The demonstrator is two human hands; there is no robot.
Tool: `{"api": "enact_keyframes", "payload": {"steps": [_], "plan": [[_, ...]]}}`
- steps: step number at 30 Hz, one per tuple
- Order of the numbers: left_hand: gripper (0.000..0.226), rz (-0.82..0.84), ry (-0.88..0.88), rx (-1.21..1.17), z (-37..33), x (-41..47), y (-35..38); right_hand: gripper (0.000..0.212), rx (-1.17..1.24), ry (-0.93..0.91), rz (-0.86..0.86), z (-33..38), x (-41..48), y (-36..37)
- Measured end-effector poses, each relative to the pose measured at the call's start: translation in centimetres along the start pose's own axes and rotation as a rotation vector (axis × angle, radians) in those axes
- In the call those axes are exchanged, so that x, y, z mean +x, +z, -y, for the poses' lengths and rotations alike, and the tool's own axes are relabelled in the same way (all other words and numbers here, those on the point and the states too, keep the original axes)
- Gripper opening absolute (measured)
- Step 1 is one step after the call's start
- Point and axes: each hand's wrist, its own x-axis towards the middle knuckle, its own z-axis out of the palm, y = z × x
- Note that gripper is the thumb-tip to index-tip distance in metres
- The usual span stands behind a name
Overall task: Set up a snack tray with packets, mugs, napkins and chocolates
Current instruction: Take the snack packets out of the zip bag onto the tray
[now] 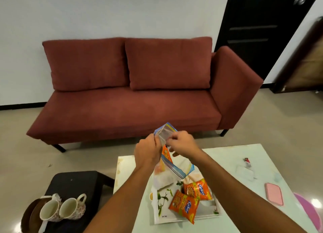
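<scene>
Soft, even indoor light fills the room, fairly bright and without hard shadows. It appears to fall from above, as only a faint dark band lies on the floor (262,128) under the sofa (122,110). A small white glare spot sits on the glossy bench (227,162) near its lower right corner. The black door (253,31) shows almost no detail. The left grip (146,151) and right grip (182,141), both pinching the zip bag (164,132), look slightly smeared. Straight lines bow and lean toward the right edge, where everything turns soft.
</scene>
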Motion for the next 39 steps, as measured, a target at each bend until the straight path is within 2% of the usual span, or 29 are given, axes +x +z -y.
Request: {"api": "enact_keyframes", "payload": {"steps": [2,4,6,8,10,12,14,17,21,24,27,29,31,35,39], "plan": [[0.034,-0.029,0.017,0.005,-1.2,-0.4,-1.4,0.027,-0.146,0.195,0.155,0.9,1.1,0.8],[0.035,-0.036,0.037,0.007,-2.1,-0.8,-2.7,0.031,-0.346,0.296,0.214,1.6,1.6,1.1],[0.037,-0.009,0.075,-0.023,-2.8,-1.1,-3.8,0.033,-0.543,0.323,0.272,1.7,2.1,1.3],[0.039,0.025,0.125,-0.057,-3.5,-1.8,-4.5,0.033,-0.62,0.329,0.269,1.3,2.7,1.4],[0.04,0.039,0.154,-0.094,-3.9,-2.4,-5.1,0.041,-0.602,0.342,0.196,0.7,3.1,1.4],[0.039,0.026,0.167,-0.127,-3.9,-2.8,-5.4,0.035,-0.561,0.358,0.118,0.5,2.6,1.5],[0.04,0.001,0.167,-0.14,-3.8,-2.7,-5.9,0.043,-0.548,0.357,0.058,0.2,2.3,2.0],[0.038,-0.027,0.143,-0.123,-3.2,-2.2,-6.2,0.045,-0.518,0.31,0.02,0.6,2.0,2.7],[0.041,-0.068,0.044,-0.001,-2.1,-1.3,-6.2,0.038,-0.564,0.172,-0.024,3.6,1.2,2.2],[0.044,0.003,-0.068,0.049,-0.8,-0.7,-5.9,0.038,-0.619,0.032,-0.016,7.0,0.1,0.0],[0.043,0.055,-0.143,0.045,0.8,-0.6,-4.9,0.025,-0.617,0.022,0.006,10.3,-1.5,-3.0],[0.036,0.05,-0.1,0.059,1.4,-1.2,-4.2,0.017,-0.609,-0.016,-0.037,11.7,-2.2,-5.0],[0.03,0.06,-0.016,0.112,2.0,-1.8,-3.3,0.019,-0.593,-0.035,-0.105,12.2,-2.7,-7.1],[0.036,0.065,-0.105,0.093,3.4,-1.6,-2.3,0.02,-0.469,0.027,-0.226,9.8,-2.4,-11.2],[0.042,0.026,-0.187,0.132,5.4,-1.4,-1.4,0.018,-0.412,0.166,-0.266,2.7,0.0,-11.8]]}}
